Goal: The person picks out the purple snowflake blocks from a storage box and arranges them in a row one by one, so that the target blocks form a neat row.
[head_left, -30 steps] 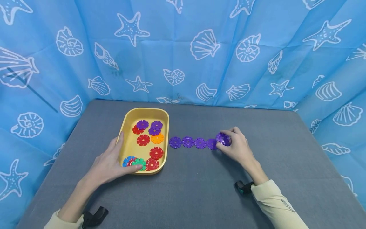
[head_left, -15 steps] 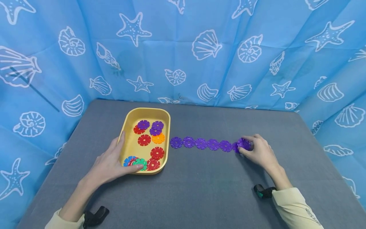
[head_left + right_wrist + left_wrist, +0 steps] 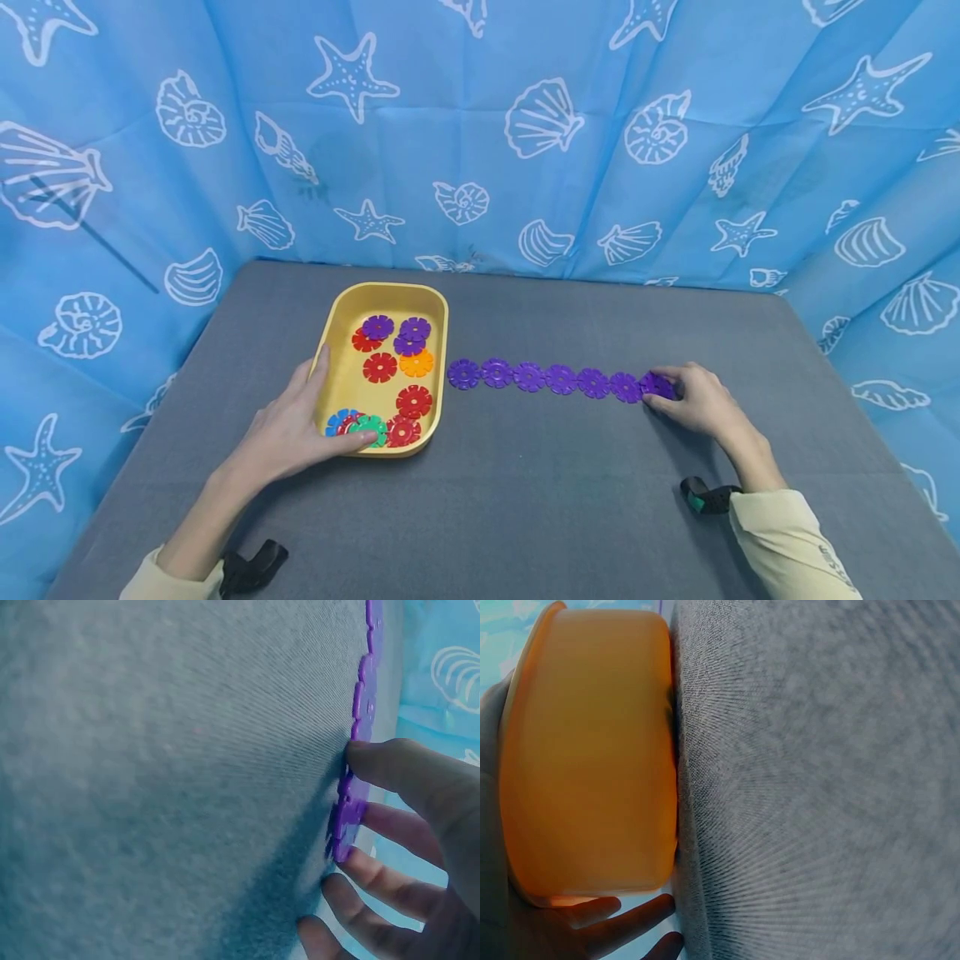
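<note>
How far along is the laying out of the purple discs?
Done, it seems: six purple discs lie in a row on the table. In hand: the right hand pinches a seventh disc at the row's right end; the left hand holds the tray. Probably left: the three loose purple discs visible in the tray.

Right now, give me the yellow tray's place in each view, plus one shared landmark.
Head: yellow tray left of centre, slightly low.
Left wrist: yellow tray large at upper left, looking orange.
Right wrist: not in it.
Shared landmark: grey table, in all three.
</note>
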`<action>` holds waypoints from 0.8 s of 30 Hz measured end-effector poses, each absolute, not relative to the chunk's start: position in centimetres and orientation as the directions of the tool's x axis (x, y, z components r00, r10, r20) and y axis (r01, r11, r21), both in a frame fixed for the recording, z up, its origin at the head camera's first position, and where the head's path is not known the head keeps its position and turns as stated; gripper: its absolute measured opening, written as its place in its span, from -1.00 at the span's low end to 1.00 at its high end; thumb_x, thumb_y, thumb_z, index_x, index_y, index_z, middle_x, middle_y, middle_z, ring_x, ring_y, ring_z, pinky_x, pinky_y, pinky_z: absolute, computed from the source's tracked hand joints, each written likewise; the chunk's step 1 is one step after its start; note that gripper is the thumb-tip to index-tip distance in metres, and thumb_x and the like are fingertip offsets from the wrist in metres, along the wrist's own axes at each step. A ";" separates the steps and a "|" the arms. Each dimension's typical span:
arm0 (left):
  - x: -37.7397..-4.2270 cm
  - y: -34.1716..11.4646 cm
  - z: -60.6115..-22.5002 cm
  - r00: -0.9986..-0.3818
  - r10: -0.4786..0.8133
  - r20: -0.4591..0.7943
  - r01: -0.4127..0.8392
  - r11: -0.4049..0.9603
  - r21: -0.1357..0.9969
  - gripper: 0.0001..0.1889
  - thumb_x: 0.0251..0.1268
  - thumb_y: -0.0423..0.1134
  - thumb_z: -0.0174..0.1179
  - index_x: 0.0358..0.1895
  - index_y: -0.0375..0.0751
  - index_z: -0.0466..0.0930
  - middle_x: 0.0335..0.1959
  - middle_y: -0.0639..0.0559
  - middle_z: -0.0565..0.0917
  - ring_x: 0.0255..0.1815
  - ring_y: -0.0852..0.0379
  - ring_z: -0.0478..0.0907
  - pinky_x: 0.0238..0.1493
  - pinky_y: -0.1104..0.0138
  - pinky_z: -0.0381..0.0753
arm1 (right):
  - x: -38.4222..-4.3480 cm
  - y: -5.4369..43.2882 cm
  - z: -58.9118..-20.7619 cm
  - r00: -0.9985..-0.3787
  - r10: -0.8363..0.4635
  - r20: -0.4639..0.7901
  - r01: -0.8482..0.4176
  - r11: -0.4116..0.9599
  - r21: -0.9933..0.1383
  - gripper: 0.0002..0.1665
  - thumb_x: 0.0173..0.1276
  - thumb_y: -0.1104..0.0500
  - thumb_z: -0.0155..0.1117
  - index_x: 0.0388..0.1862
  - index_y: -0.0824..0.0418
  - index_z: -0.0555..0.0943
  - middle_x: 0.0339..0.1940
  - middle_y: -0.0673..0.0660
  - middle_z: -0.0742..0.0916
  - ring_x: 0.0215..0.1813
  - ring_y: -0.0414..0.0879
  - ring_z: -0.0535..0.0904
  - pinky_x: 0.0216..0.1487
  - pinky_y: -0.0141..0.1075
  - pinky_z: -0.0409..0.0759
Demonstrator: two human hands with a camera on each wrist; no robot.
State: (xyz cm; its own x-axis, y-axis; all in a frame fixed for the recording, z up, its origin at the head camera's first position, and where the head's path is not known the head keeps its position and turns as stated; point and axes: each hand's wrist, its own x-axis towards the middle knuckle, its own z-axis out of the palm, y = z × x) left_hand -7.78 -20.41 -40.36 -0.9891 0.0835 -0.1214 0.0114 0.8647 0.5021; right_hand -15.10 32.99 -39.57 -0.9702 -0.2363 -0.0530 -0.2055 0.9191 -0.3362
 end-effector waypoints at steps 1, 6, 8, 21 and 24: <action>-7.8 -20.4 -40.3 -0.989 0.083 -0.124 0.010 0.864 0.503 0.41 -0.03 0.56 0.29 0.69 -0.06 -0.38 0.62 -0.30 0.04 0.16 -0.24 0.48 0.03 -0.18 0.66 | -15.2 33.0 -39.6 -0.967 -0.247 -0.055 -0.215 0.917 -0.337 -0.42 0.28 0.11 0.48 0.15 0.48 0.64 -0.21 0.33 0.71 -0.26 -0.01 0.44 -0.34 -0.24 0.36; -7.8 -20.4 -40.3 -0.988 0.079 -0.132 0.002 0.864 0.504 0.40 -0.03 0.56 0.29 0.69 -0.04 -0.37 0.62 -0.29 0.04 0.17 -0.24 0.48 0.04 -0.18 0.66 | -15.3 33.2 -39.5 -0.959 -0.270 -0.082 -0.230 0.916 -0.328 -0.41 0.31 0.09 0.46 0.17 0.48 0.63 -0.16 0.35 0.69 -0.19 0.03 0.46 -0.25 -0.20 0.40; -7.8 -20.4 -40.4 -0.988 0.080 -0.129 0.004 0.864 0.504 0.40 -0.03 0.57 0.29 0.69 -0.05 -0.36 0.62 -0.29 0.04 0.16 -0.24 0.48 0.03 -0.18 0.66 | -15.3 33.2 -39.5 -0.961 -0.262 -0.092 -0.219 0.920 -0.324 -0.40 0.32 0.09 0.45 0.19 0.49 0.62 -0.12 0.39 0.68 -0.15 0.07 0.49 -0.22 -0.15 0.43; -7.9 -20.4 -40.5 -0.990 0.078 -0.121 0.008 0.869 0.495 0.41 -0.04 0.57 0.28 0.69 -0.04 -0.37 0.62 -0.30 0.05 0.16 -0.23 0.48 0.02 -0.19 0.65 | -15.1 33.2 -39.4 -0.965 -0.225 -0.131 -0.175 0.933 -0.316 -0.35 0.35 0.10 0.43 0.27 0.50 0.56 -0.18 0.38 0.60 -0.25 0.03 0.36 -0.31 -0.25 0.30; -7.8 -20.5 -40.5 -0.990 0.077 -0.119 0.009 0.869 0.495 0.41 -0.04 0.57 0.28 0.69 -0.05 -0.36 0.63 -0.29 0.04 0.17 -0.23 0.48 0.04 -0.19 0.65 | -15.1 33.2 -39.4 -0.966 -0.229 -0.123 -0.181 0.931 -0.316 -0.35 0.34 0.10 0.43 0.28 0.47 0.56 -0.17 0.38 0.60 -0.25 0.04 0.35 -0.32 -0.25 0.29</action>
State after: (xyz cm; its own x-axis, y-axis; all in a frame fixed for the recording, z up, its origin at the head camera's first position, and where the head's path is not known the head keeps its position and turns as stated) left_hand -7.81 -20.48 -40.51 -0.9899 0.0774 -0.1187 0.0086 0.8689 0.4949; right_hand -15.06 33.22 -39.44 -0.9656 -0.2293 -0.1229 -0.1810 0.9314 -0.3157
